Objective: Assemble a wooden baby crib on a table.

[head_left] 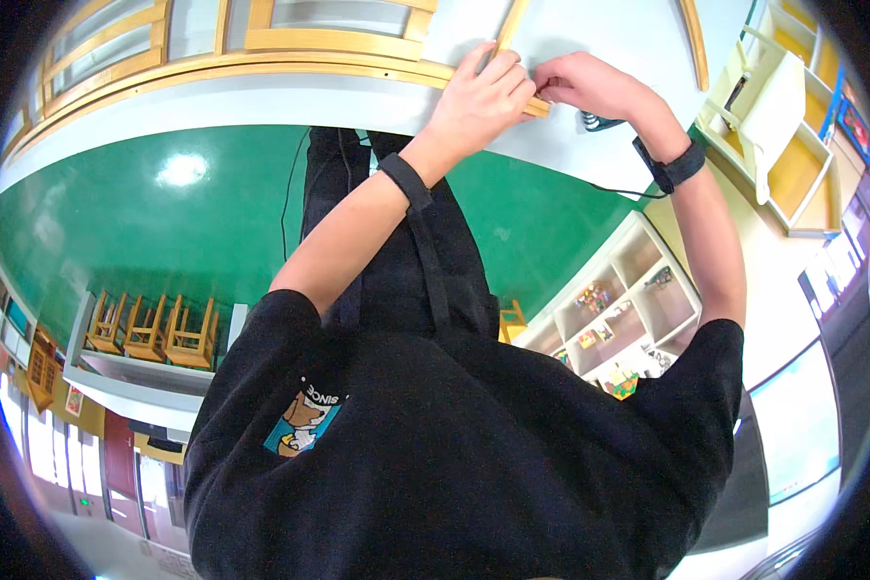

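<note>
A light wooden frame of rails and slats lies on the white table. My left hand is wrapped over the end of its long near rail, where a thin wooden bar meets it. Beside it, my right hand has its fingers curled together at the rail's end. Whatever those fingers pinch, if anything, is hidden. A small dark object with light rings shows just under the right hand. Black bands circle both wrists.
Another curved wooden piece lies at the table's far right. A cream chair stands beyond the right edge. White cubby shelves with toys are lower right, small wooden chairs lower left. A thin black cable runs by my right wrist.
</note>
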A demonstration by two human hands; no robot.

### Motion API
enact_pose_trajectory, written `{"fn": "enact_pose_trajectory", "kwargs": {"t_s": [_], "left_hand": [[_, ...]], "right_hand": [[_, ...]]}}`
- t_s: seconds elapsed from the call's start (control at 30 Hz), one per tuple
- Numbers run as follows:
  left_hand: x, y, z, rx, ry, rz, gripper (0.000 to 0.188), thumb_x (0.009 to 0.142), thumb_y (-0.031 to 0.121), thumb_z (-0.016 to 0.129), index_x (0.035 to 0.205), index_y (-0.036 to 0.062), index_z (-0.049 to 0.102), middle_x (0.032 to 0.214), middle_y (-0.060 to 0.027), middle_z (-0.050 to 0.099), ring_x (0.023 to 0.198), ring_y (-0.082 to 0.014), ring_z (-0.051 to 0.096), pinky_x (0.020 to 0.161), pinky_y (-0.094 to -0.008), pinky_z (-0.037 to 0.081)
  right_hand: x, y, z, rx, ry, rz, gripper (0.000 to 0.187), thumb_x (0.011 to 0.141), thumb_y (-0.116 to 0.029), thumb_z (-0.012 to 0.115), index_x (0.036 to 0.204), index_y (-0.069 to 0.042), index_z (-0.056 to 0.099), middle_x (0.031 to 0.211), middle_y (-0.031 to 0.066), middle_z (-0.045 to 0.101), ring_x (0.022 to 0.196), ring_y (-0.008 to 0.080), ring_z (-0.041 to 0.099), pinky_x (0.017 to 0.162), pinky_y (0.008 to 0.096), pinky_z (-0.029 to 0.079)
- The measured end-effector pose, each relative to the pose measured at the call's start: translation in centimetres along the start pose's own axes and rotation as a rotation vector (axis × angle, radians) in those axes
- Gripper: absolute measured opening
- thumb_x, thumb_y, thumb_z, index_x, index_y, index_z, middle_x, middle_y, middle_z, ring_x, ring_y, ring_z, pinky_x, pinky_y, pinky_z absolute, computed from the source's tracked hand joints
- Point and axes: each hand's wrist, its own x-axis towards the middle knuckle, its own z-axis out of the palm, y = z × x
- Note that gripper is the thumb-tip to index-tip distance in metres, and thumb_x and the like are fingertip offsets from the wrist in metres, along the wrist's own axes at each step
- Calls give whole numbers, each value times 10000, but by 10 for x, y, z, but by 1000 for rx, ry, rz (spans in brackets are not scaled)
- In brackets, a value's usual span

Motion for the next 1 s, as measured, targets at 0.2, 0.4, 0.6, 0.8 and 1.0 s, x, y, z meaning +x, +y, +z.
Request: {"fn": "enact_pose_trajectory", "kwargs": {"t_s": [0.2,0.4,0.6,0.8,1.0], "left_hand": [[5,-2,-2,-18,-10,15,388,616,322,775,876,107,583,913,-30,562,1068,-198,536,1018,-430,369],[8,-1,4,-16,-16,38,417,630,333,751,936,99,593,1010,-71,597,1109,-235,525,1015,-462,362],[-14,8,7,-17,-103,7,332,729,216,650,1002,35,598,1038,-118,597,1148,-275,530,1033,-486,378],[-4,11,-11,22,-70,29,384,657,310,768,890,82,565,956,-71,565,1111,-238,526,1018,-441,364],[5,10,-6,-35,-69,15,370,663,301,779,878,92,562,940,-73,560,1099,-245,525,1021,-457,349]], "right_hand": [[-5,2,-1,208,96,-106,132,849,-53,583,957,17,613,828,158,651,750,286,622,717,354,493],[-3,19,12,-55,266,-194,129,798,-126,583,826,-10,634,744,205,618,708,367,608,661,421,490],[14,15,35,-87,148,-32,145,764,-150,604,801,-21,660,775,226,638,744,391,633,680,449,510],[8,8,30,43,113,41,150,768,-139,609,852,-35,677,775,175,672,719,340,651,672,415,515],[15,11,31,-108,166,110,156,739,-170,627,752,-27,686,736,178,666,709,357,640,661,425,512]]}}
